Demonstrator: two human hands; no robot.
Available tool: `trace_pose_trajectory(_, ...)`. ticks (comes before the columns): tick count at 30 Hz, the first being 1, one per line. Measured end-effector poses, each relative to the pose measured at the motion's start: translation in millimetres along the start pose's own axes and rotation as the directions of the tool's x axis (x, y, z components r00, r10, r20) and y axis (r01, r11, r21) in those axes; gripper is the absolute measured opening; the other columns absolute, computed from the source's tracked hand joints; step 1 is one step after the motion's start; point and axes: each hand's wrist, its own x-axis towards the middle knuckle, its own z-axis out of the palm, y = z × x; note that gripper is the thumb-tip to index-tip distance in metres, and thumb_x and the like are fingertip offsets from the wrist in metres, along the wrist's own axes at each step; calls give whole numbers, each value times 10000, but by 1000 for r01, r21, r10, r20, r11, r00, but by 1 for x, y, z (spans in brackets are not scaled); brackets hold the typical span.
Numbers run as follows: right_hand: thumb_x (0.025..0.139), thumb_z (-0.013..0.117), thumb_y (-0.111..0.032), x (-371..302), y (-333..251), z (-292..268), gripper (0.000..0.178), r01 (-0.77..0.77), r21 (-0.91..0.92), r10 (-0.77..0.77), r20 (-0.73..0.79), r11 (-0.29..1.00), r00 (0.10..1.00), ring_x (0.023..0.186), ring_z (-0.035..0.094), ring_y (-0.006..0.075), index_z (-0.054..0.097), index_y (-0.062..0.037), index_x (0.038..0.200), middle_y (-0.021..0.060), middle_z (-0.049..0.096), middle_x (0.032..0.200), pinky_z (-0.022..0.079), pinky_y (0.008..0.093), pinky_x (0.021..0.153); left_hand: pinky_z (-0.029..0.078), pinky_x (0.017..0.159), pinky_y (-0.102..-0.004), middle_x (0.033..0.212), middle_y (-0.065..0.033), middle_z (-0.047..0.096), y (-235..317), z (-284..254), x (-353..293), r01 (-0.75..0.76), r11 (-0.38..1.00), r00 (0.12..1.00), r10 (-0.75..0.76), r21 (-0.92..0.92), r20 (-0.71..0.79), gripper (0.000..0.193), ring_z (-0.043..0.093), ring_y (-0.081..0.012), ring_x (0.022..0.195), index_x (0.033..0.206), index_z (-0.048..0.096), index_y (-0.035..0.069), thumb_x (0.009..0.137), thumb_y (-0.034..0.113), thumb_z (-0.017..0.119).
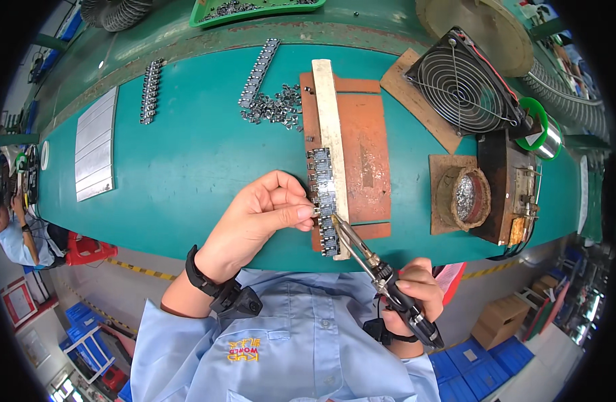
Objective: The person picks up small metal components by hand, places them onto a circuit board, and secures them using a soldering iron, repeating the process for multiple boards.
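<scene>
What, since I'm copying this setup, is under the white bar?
The orange board shows on both sides of the white bar. The strip directly beneath is covered and can't be seen; the black row hides more board on the left.

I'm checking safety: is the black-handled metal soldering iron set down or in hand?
In hand: the right hand grips its black handle.

The green mat [174,154] looks smooth with a faint sheen; the pale bar [329,110] is dull wood. The soldering iron [386,276] has a bare metal shaft [357,245] and a glossy black plastic handle [410,309]. The bowl [481,206] is rough and crusted, the shirt [298,335] matt cloth.
</scene>
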Motion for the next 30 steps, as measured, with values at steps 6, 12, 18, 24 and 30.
trace_pose_trajectory(6, 635, 747, -227, 4, 0, 3, 364, -13, -3, 13, 67, 1000, 998, 587, 561, 199, 580, -58, 910, 80, 607, 679, 407, 324, 645, 476, 684, -220, 816, -35, 586, 0, -2, 0, 12, 1000, 1000, -12, 1, 10, 136, 587, -111, 723, 898, 481, 42, 808, -8, 571)
trace_pose_trajectory(12, 675, 715, -331, 0, 3, 6, 412, 17, -39, -14, 64, 999, 998, 570, 512, 185, 543, -24, 887, 73, 557, 628, 381, 353, 650, 475, 681, -218, 800, -36, 590, -1, -2, 0, 11, 1000, 1000, -11, -14, 12, 130, 589, -109, 718, 870, 471, 50, 809, -7, 572)
trace_pose_trajectory(18, 668, 717, -335, 3, -1, 5, 417, 0, -58, 5, 84, 998, 996, 567, 507, 196, 546, -25, 888, 82, 553, 627, 391, 362, 654, 474, 680, -214, 796, -42, 599, -3, -3, -1, 1, 1000, 1000, -1, -16, -1, 134, 594, -108, 725, 851, 463, 59, 810, -2, 575)
trace_pose_trajectory(24, 666, 718, -332, 3, -2, 5, 413, -5, -63, 11, 96, 998, 995, 574, 506, 208, 549, -27, 887, 89, 551, 632, 399, 368, 660, 475, 683, -215, 806, -51, 603, -5, -3, -1, -21, 1000, 1000, 21, -18, 5, 136, 596, -109, 730, 846, 461, 62, 811, 3, 578)
trace_pose_trajectory(30, 664, 723, -313, 5, -4, 3, 413, -16, -57, 23, 127, 998, 992, 602, 503, 233, 552, -23, 904, 99, 553, 654, 412, 360, 637, 475, 683, -215, 807, -53, 602, -7, -3, -1, -41, 999, 999, 41, -20, 2, 137, 595, -110, 729, 836, 458, 66, 813, 4, 578)
